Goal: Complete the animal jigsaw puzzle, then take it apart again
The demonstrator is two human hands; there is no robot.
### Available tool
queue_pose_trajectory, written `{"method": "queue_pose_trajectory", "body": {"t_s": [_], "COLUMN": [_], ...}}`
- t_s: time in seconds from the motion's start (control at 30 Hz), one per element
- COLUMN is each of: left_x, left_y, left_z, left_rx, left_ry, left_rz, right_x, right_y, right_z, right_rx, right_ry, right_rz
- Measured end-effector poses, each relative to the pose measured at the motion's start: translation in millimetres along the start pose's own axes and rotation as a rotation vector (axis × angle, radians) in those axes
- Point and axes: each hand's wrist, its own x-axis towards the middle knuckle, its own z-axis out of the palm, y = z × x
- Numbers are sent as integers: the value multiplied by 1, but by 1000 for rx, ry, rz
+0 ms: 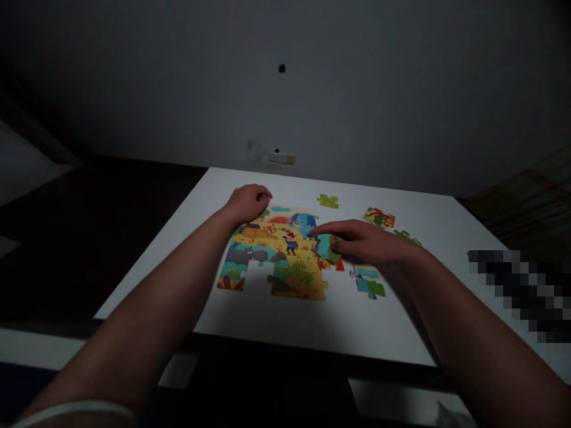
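Note:
A partly joined jigsaw puzzle (285, 249) with an elephant, a leopard, a hippo and a small figure lies on the white table (267, 321). My left hand (248, 202) rests at its upper left corner, fingers curled loosely, with nothing visible in them. At the puzzle's right side my right hand (363, 239) pinches a teal and green puzzle piece (328, 246) between thumb and fingers. This piece is tilted above a red and yellow part of the puzzle, and whether it touches there I cannot tell. A gap shows in the puzzle's lower edge.
Beyond the puzzle lies a loose green piece (329, 201). Farther right are a striped red and yellow piece (379, 217) and a dark green piece (407, 236). A blue and green piece (370, 282) lies below my right wrist. Sockets (282, 158) are on the wall behind.

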Motion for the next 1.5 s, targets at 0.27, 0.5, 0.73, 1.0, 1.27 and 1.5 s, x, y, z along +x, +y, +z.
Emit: {"method": "queue_pose_trajectory", "body": {"t_s": [0.27,0.5,0.73,1.0,1.27,1.5], "left_x": [-1,-2,0,3,1,1], "left_y": [12,22,24,24,28,28], "left_z": [-1,0,6,10,8,7], "left_rx": [55,40,3,6,-2,-15], "left_ry": [-18,-19,-24,-9,-21,-23], "left_rz": [-1,-23,-10,3,-5,7], "right_x": [-14,1,-12,-16,-14,-12], "right_y": [-36,-70,-67,-73,-82,-75], "right_z": [15,136,167,169,175,182], "right_rx": [-112,-162,-348,-448,-731,-984], "right_ry": [-2,183,288,268,269,361], "right_rz": [29,51,80,20,46,-40]}}
